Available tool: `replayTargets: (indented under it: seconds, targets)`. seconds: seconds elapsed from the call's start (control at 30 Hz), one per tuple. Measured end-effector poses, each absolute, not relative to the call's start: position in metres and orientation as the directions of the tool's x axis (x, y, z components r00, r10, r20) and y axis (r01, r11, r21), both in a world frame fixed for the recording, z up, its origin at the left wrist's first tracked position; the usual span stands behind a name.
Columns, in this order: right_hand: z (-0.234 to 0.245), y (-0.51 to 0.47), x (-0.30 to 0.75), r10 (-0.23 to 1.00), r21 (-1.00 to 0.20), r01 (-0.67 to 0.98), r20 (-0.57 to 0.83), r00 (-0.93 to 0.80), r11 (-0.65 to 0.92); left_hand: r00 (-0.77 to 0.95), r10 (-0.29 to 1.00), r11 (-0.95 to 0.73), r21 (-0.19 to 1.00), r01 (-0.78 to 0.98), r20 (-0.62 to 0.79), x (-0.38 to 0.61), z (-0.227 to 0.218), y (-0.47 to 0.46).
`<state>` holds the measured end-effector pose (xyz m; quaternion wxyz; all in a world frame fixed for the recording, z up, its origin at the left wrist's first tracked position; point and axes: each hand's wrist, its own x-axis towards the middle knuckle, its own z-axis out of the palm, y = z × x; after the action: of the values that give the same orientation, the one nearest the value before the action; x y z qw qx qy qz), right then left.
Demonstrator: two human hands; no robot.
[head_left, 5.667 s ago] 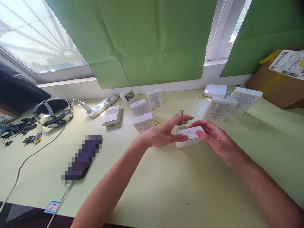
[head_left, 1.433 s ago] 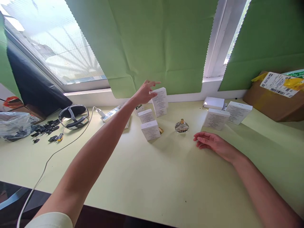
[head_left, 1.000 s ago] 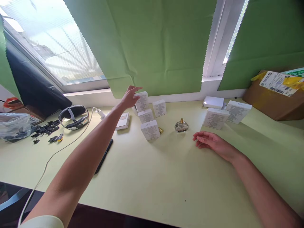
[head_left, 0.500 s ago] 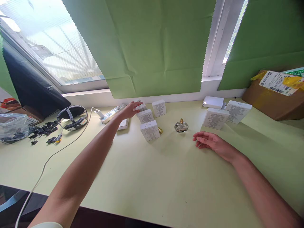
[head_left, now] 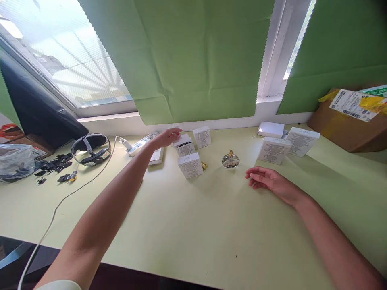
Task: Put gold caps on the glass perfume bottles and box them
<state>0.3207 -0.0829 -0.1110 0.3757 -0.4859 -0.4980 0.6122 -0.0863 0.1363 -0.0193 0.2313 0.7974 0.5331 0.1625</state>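
My left hand reaches to the far side of the table, its fingers closed at a small white box. That box is at the back of a short row, partly hidden by my hand and by another printed white box. Closer to me is a third white box, with a gold cap beside it. A clear glass perfume bottle with a gold neck stands upright at the middle. Just right of it my right hand rests near the tabletop, fingers loosely apart, holding nothing.
More white boxes stand at the right, near a taped cardboard carton. A power strip and a flat white box lie beside my left forearm. Further left are a headset, black parts and a white cable.
My left fingers have shifted slightly up at the back box, whose top now appears tilted toward the box in front. My right hand and the bottle stay put.
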Motion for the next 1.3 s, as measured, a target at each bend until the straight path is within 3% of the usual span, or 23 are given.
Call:
replayTargets:
  seconds: [0.3,0.53,0.8,1.3]
  targets:
    - [-0.111,-0.081,0.32,0.947,-0.975,0.029,-0.219,-0.234,-0.219,0.365,0.931,-0.328,0.519,0.789,0.033,-0.077,-0.015,0.129]
    - [-0.111,-0.082,0.32,0.948,-0.977,0.021,-0.21,-0.241,-0.211,0.452,0.884,-0.448,0.482,0.753,0.117,-0.07,-0.008,0.115]
    - [-0.112,-0.081,0.32,0.95,-0.978,0.018,-0.207,-0.233,-0.209,0.53,0.81,-0.586,0.323,0.743,0.252,-0.063,-0.008,0.091]
    - [-0.11,-0.082,0.32,0.945,-0.976,0.028,-0.215,-0.247,-0.215,0.483,0.815,-0.567,0.277,0.776,0.32,-0.053,-0.019,0.078]
